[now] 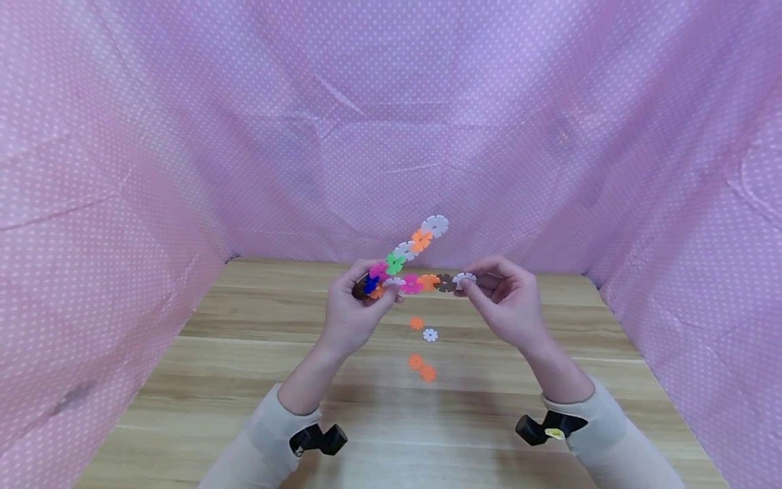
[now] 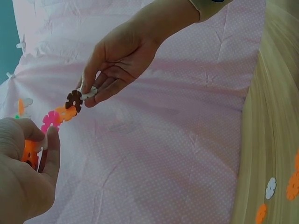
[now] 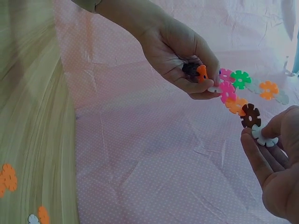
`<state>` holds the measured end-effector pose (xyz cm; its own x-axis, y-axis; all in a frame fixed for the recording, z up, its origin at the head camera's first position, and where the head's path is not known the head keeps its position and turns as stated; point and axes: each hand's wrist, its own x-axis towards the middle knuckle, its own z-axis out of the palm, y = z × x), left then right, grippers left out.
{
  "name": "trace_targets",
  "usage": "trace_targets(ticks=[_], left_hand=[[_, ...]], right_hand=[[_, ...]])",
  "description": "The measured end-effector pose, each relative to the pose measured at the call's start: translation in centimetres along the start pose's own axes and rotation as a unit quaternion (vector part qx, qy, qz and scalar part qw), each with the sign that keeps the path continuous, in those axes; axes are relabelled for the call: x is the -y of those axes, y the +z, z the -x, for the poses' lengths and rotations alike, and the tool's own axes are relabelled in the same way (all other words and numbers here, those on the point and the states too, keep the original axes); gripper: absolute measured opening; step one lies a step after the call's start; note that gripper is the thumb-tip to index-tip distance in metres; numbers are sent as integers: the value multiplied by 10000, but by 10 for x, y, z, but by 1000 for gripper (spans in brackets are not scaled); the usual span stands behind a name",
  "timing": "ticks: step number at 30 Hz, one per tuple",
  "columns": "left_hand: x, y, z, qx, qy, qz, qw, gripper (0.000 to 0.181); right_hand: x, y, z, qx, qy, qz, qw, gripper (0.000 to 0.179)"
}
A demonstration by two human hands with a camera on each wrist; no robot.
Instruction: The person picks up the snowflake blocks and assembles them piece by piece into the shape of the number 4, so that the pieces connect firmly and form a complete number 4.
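Both hands hold up a chain of interlocked snowflake-shaped plastic discs above the table. My left hand [image 1: 354,309] pinches the chain at a white disc, with blue, orange and dark brown discs [image 3: 190,69] within the palm. From there one run of the chain rises through a green disc [image 1: 395,263] to a white end disc [image 1: 436,225]. The other run passes a pink disc [image 1: 411,284], an orange disc [image 1: 429,282] and a brown disc [image 1: 444,282] to a white disc [image 1: 464,280]. My right hand [image 1: 510,302] pinches that white disc between thumb and fingers.
Below the hands, a loose orange disc [image 1: 417,322] and a white disc [image 1: 430,335] lie on the wooden table [image 1: 244,353]. Nearer are two orange discs [image 1: 421,367] touching each other. Pink dotted cloth [image 1: 391,156] encloses the back and sides.
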<state>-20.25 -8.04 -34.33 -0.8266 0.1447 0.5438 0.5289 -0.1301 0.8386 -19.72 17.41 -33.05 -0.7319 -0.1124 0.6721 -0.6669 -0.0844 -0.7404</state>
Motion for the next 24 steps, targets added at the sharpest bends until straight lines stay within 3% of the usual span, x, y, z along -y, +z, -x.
trace_targets(ticks=[8, 16, 19, 24], left_hand=[[-1, 0, 0, 190, -132, -73, 9997, 25], [-3, -2, -1, 365, -138, -43, 9992, 23], [-2, -2, -1, 390, -100, -49, 9992, 22], [-1, -2, -1, 354, -41, -70, 9993, 20]], right_hand=[[1, -1, 0, -31, 56, 212, 9998, 15], [0, -1, -3, -71, 27, 60, 10000, 13], [-1, 0, -4, -80, 16, -141, 9999, 14], [-2, 0, -4, -90, 31, 0, 10000, 14]])
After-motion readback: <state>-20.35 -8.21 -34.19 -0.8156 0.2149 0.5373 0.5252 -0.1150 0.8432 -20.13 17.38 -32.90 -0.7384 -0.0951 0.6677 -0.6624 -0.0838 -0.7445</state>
